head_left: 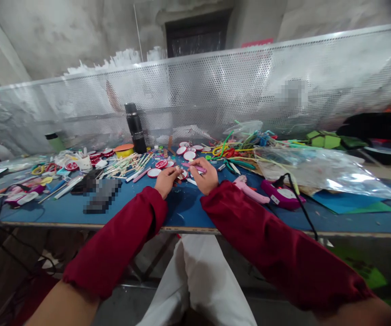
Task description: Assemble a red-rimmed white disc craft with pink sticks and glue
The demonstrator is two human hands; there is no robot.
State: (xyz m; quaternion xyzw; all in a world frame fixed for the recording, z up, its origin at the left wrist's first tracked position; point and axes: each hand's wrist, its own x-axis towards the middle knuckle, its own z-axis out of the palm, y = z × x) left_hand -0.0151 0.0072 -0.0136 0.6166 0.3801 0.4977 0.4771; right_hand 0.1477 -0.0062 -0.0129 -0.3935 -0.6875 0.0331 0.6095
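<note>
My left hand (167, 182) is closed in a pinch above the blue table, and the small thing at its fingertips is too tiny to name. Close beside it, my right hand (206, 176) is wrapped round a slim pink pen-like tool (194, 167), whose tip points toward the left fingers. Just under the fingertips, a red-and-white round piece (183, 174) shows in part. More such discs lie around the hands, among them a red one with white marking (161, 164) and a white-faced one (189, 155).
A black bottle (135, 129) stands behind several scattered pale sticks (124, 166). Left lies a blurred dark phone-like object (102, 195). Right are a pink glue gun (251, 191), a purple power strip (281, 194) with a black cord, and clear plastic film (331, 170). A perforated metal screen (202, 95) runs behind.
</note>
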